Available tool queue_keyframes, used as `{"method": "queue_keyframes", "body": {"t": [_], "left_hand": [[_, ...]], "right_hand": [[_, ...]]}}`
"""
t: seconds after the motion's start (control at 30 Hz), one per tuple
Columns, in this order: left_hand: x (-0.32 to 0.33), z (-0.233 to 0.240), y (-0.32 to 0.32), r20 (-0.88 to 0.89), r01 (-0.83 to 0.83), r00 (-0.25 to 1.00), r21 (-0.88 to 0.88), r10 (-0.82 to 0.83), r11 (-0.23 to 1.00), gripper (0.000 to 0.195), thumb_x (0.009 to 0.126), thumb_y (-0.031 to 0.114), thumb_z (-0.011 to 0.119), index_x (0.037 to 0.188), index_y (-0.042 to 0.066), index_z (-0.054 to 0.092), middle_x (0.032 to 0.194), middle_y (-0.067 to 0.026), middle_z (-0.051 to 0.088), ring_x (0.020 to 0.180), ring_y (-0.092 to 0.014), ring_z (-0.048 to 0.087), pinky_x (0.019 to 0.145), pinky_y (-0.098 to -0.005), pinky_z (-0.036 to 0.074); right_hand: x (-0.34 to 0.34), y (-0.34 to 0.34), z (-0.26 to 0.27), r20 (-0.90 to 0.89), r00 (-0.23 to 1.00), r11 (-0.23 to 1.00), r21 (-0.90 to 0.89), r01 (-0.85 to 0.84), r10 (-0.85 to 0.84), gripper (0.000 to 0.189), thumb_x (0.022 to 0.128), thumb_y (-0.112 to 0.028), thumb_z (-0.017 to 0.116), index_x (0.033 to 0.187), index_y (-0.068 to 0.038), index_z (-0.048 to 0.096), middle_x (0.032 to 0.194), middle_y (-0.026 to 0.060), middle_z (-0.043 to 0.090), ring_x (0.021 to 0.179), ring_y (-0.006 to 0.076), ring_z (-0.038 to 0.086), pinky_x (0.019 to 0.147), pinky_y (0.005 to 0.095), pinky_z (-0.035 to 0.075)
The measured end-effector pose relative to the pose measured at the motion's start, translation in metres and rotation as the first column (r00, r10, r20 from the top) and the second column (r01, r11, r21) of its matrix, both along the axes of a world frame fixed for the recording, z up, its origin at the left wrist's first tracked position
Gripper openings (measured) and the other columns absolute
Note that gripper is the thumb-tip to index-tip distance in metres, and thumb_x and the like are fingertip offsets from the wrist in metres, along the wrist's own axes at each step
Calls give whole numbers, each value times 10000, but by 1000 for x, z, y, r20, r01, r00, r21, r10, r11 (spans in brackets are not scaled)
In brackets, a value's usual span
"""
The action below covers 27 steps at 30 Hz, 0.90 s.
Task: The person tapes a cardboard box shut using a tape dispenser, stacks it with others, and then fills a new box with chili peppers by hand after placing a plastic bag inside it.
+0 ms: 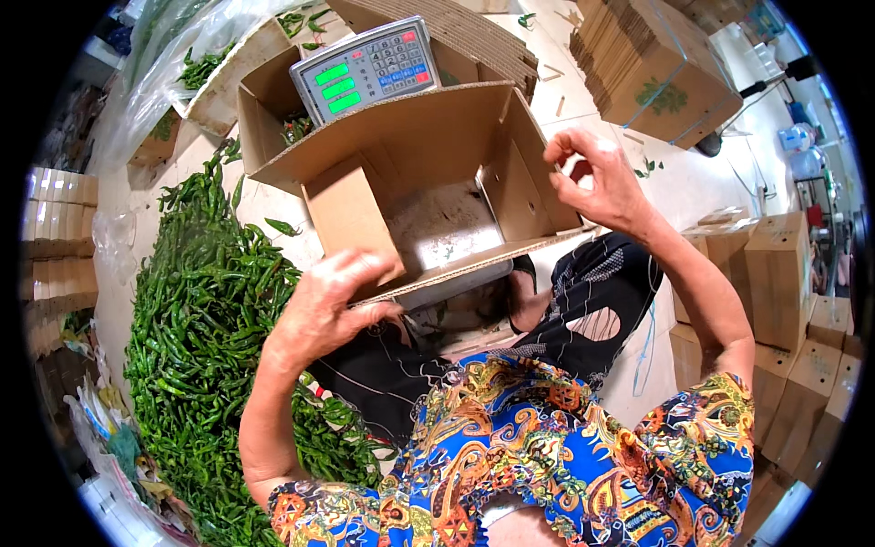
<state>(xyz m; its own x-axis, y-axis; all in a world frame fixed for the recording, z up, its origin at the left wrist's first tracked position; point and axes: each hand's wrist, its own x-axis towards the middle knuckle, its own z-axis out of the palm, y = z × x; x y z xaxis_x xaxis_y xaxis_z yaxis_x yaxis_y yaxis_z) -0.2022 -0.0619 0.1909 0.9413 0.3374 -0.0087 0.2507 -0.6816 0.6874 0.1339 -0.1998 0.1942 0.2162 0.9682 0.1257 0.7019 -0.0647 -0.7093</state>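
Observation:
An open cardboard box point(437, 130) stands before me over a low metal platform point(451, 287). One inner flap point(352, 215) leans in at its left, and a pale, specked, shiny surface point(444, 232) shows at the bottom. My left hand point(328, 301), slightly blurred, straddles the near left edge, fingers on the inner side and thumb outside. Beside the right wall point(526, 164) is my right hand point(601, 181), its thumb and fingers curved with fingertips at the rim; whether they pinch it is unclear. Behind the box rises a scale display point(369, 68) with lit green readouts.
Green chili peppers point(212, 342) lie heaped at my left. Behind the display, another carton point(266, 123) holds some peppers. Flattened cardboard point(472, 34) lies at the back, with a strapped bundle point(649, 68) at back right. Closed cartons point(772, 280) are stacked at right.

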Motion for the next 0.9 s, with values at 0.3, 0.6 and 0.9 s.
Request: {"method": "queue_keyframes", "body": {"t": [0.3,0.6,0.9], "left_hand": [[1,-3,22,-19,195,979,-197,-203,961,205,823,164,719,987,40,709,846,-132,684,758,-328,663,667,-378,525],[4,9,30,-110,216,960,-304,-259,928,238,789,176,766,982,50,707,831,-139,678,794,-340,664,697,-382,523],[-35,-26,42,120,-226,949,-385,291,895,327,788,180,772,1040,-10,687,714,-31,663,615,-136,628,615,-274,523]], "right_hand": [[-16,-12,-12,315,910,912,219,-347,270,187,734,-119,698,825,-41,554,781,117,524,681,279,564,601,373,479],[-26,36,-21,695,625,714,229,-661,356,398,822,-469,649,704,-111,522,759,42,461,779,216,537,751,391,427],[-79,91,-90,440,522,576,11,-817,731,809,814,-354,713,1494,-144,329,1562,153,276,1337,356,398,984,478,421]]}}
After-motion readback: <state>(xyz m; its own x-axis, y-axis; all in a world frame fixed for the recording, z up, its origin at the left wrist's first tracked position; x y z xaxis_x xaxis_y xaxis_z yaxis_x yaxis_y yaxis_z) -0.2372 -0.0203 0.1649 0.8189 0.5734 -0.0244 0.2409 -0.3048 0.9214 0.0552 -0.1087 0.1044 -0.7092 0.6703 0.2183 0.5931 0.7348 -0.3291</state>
